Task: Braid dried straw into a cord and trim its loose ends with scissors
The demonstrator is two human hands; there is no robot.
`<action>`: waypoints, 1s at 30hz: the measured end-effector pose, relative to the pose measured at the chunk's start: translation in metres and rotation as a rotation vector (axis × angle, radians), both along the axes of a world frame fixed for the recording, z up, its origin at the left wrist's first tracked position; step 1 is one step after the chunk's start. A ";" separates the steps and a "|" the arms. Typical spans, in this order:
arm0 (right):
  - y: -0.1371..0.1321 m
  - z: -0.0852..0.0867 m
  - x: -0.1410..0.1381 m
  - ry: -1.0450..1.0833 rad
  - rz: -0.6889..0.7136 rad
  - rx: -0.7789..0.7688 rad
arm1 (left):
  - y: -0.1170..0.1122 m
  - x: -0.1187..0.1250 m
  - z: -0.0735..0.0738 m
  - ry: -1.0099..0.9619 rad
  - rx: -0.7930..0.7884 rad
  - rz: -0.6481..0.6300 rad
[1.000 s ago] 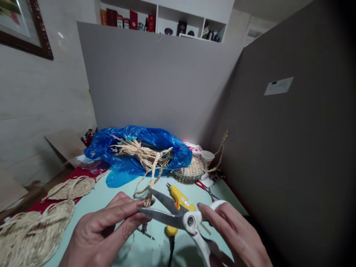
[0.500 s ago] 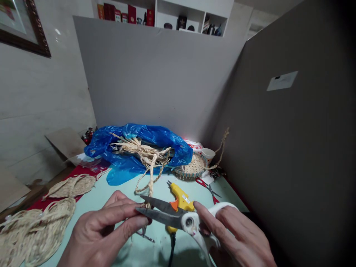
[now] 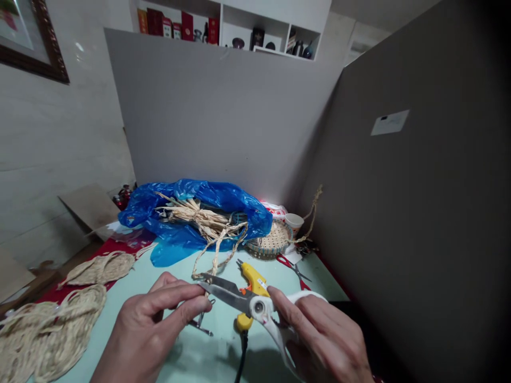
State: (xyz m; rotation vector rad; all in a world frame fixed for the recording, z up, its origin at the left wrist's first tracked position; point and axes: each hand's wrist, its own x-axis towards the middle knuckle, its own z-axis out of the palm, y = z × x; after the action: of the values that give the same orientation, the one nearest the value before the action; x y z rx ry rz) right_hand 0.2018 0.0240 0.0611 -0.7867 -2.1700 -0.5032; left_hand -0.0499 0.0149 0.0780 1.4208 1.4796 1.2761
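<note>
While the right hand (image 3: 323, 335) is clenching the white handles of the scissors (image 3: 239, 299), the left hand (image 3: 154, 327) is pinching thumb & forefinger together at the blade tips. It is gripping the near end of the braided straw cord (image 3: 216, 254), though the blades are partly hiding the contact.

The scissors are hanging btwn the two hands, above the table (image 3: 215, 359), w/ the handles buried in the right palm and the pivot just past the right fingertips. Their long axis is running from low right to upper left in view, tips pointing left at the left fingertips. The blades are standing nearly together, w/ only a thin gap.

The cord is running approx. straight away from the person, from the pinch up to the straw bundle (image 3: 191, 215), which is lying on the blue plastic bag (image 3: 239, 205) at the back of the table.

Just beyond the scissors a yellow glue gun (image 3: 251, 275) is lying, nozzle pointing away & left. A small metal clip (image 3: 199, 325) is lying below the left fingertips. A woven basket (image 3: 271, 242), a paper cup (image 3: 294, 221) & red-handled scissors (image 3: 293, 266) are sitting right of the bag. Woven straw pieces (image 3: 43, 330) are lying at the left edge.
</note>
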 end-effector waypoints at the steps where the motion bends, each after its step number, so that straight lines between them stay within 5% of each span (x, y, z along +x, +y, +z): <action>1: 0.001 -0.002 -0.001 0.008 -0.002 0.013 | 0.002 -0.002 -0.003 0.014 -0.005 -0.008; 13: 0.001 -0.015 -0.007 0.037 -0.075 0.040 | 0.008 0.008 -0.014 -0.188 -0.086 0.056; 20: 0.003 -0.014 -0.009 0.025 -0.096 0.003 | 0.007 0.009 -0.020 -0.005 0.066 0.004; 30: 0.003 -0.023 -0.007 0.075 -0.088 -0.027 | 0.006 0.014 -0.021 -0.090 0.032 0.029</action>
State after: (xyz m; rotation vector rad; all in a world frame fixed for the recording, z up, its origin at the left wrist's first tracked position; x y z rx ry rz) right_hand 0.1945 0.0268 0.0379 -0.9052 -2.0841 -0.4828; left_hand -0.0364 0.0213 0.0568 1.3492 1.4306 1.3692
